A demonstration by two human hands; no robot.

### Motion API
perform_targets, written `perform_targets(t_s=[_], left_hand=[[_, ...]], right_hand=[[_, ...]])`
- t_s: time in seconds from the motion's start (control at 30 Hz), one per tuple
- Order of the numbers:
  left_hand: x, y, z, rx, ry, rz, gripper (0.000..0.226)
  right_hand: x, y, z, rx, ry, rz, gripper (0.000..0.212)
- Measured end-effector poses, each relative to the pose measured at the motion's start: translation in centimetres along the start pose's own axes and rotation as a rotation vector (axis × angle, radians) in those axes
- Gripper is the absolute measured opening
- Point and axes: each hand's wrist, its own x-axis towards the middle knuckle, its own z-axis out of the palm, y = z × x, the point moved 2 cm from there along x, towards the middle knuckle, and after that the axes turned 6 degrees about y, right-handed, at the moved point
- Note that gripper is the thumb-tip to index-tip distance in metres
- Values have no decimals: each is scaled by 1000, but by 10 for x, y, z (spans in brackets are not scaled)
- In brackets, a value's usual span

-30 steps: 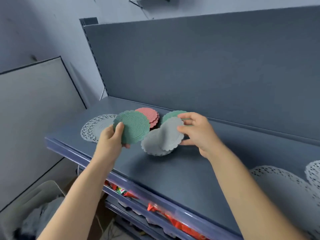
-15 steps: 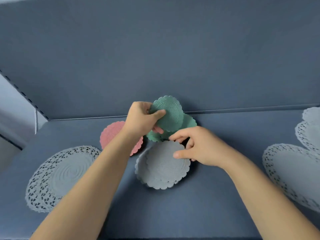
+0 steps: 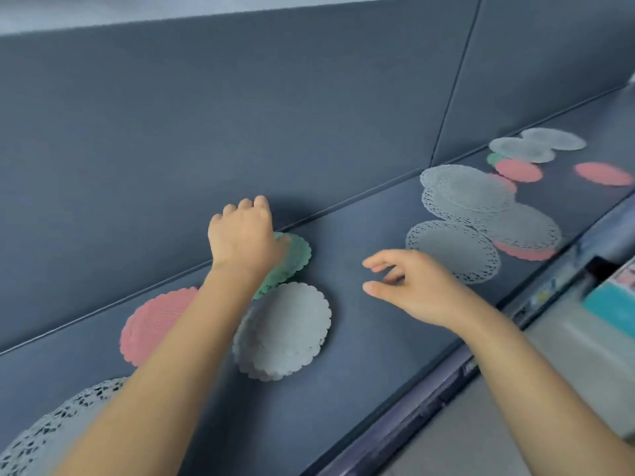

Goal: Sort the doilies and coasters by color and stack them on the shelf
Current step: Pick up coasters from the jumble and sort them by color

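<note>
My left hand [image 3: 244,235] lies on the stack of green coasters [image 3: 299,253] by the back panel, its fingers curled over the top coaster's far edge, where the hand hides the grip. In front of that stack sits a grey coaster stack [image 3: 285,331], and to its left a pink stack [image 3: 154,324]. My right hand [image 3: 412,286] hovers over the bare shelf [image 3: 360,355] to the right, fingers loose and holding nothing.
A white lace doily [image 3: 51,431] lies at the lower left. Further right are several overlapping white doilies [image 3: 453,249], loose pink coasters [image 3: 519,170] and a green one [image 3: 494,159]. The shelf's front edge [image 3: 429,400] runs diagonally at the lower right.
My left hand has brought its green coaster down onto the green stack. My right hand has left the grey stack and moved right, empty. The camera has swung right.
</note>
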Motion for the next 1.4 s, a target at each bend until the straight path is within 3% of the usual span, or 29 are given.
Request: perform_targets(t_s=[0.33,0.6,0.7,0.9,1.07,1.23,1.4], left_hand=[[-14,191,-34,-259,106,242,43],[-13,388,-26,-349,-35,258,54],[-4,439,-17,-359,-108,232,69],[48,499,15,-357,-275,148,61],[118,526,55,-412,-266,36,50],[186,535,111,-447,-428,-231,62],[231,544,133,-405,-495,-340,88]], right_hand=[[-45,97,-132,-62,232,12,44],[-73,223,-254,-198,244,4,42],[-66,258,-292,-199,251,9,43],[-16,308,-336,-177,220,-8,42],[54,343,-354,-209,196,-9,45],[125,377,-386,-397,90,106,54],[189,408,-410,-462,78,206,71]])
